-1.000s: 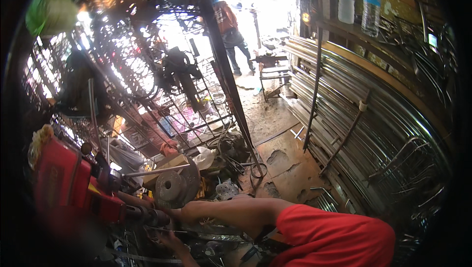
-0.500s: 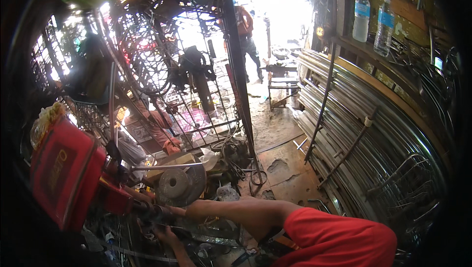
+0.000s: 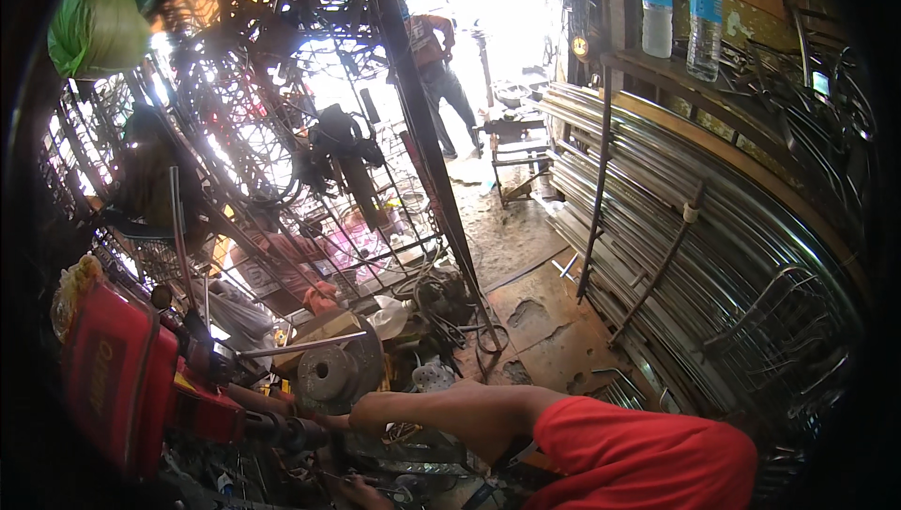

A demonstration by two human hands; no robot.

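Observation:
My right arm in a red sleeve (image 3: 648, 458) reaches left across the bottom of the view. My right hand (image 3: 298, 426) is closed around a dark handle (image 3: 267, 430) of a red machine (image 3: 202, 411), just below a grey round metal disc (image 3: 328, 374) with a thin rod sticking out. My left hand (image 3: 361, 493) shows only partly at the lower edge, among dark metal parts; its grip is hidden.
A red box (image 3: 113, 388) stands at the left. Welded metal grilles (image 3: 282, 163) lean at the left, and stacked steel tubes (image 3: 713, 247) line the right wall. Two water bottles (image 3: 657, 8) stand on a shelf. Another person (image 3: 436, 69) stands far back in the bright doorway.
The view has swung a little, so the red box sits lower and larger. My right hand stays on the machine's handle; the far person has shifted slightly.

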